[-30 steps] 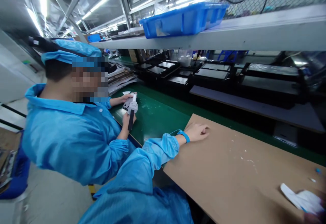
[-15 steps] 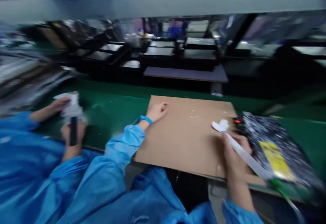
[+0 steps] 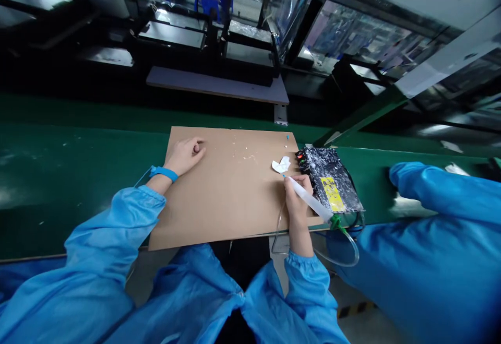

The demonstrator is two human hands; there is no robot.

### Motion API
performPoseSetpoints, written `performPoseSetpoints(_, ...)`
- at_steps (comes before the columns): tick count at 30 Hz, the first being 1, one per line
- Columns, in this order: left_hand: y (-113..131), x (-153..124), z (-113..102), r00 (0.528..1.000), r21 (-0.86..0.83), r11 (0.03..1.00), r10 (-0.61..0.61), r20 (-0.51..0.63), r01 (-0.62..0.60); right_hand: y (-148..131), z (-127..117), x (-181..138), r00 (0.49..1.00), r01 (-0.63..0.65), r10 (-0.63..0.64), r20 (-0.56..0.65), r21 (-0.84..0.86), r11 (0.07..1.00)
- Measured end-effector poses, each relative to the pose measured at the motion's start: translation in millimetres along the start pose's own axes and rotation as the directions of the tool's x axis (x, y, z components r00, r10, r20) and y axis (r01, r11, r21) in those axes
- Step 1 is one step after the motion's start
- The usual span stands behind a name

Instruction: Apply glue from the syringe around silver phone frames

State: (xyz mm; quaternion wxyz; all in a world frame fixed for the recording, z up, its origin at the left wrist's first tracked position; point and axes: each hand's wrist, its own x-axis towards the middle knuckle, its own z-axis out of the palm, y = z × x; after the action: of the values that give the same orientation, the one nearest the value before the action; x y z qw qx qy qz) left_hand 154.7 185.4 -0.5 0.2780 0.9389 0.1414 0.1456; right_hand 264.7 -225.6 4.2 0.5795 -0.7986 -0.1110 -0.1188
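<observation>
Holding white syringe (image 3: 313, 201) clamped in fingers of right hand (image 3: 296, 205); pointing its long axis forward-left, toward white scrap (image 3: 281, 166) just ahead, green fitting (image 3: 335, 222) behind-right. Resting left hand (image 3: 183, 157) well left, curling fingers; unclear whether fully closed.

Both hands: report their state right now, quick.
Left hand: loosely curled on the cardboard sheet; whether fully closed cannot be told.
Right hand: closed, holding the white syringe-like tube.
</observation>
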Motion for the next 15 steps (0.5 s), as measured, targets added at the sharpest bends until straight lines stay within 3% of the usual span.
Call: performPoseSetpoints(15, -2.3, 0.2, 2.7, 1.0, 0.038, 0.999, 0.021, 0.007, -0.021, -3.6, -1.0, -0.8, 0.999, 0.044, -0.042, 0.029, -0.089, 0.995)
